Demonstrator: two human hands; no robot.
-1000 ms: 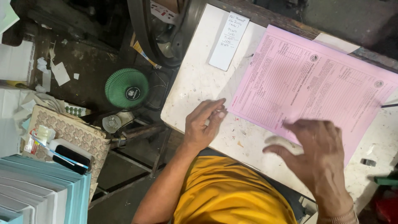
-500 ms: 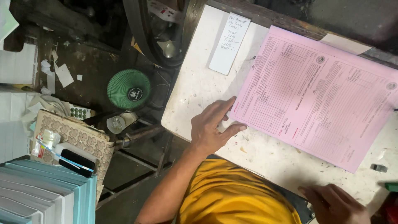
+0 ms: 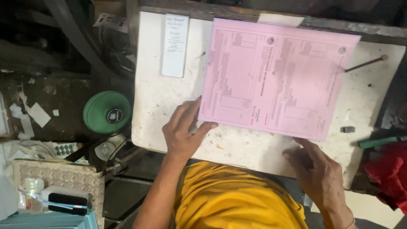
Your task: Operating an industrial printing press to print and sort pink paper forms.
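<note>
In the middle of the frame, the left hand (image 3: 183, 132) and right hand (image 3: 319, 169) are resting flat, fingers apart, against 2 edges of the pink paper stack (image 3: 275, 76) on the white table (image 3: 161, 110), probably squaring it up.

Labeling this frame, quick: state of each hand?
Left hand: open, fingers flat at the lower left corner of the pink sheet stack, gripping nothing.
Right hand: open, fingertips at the stack's lower right corner, holding nothing.
</note>
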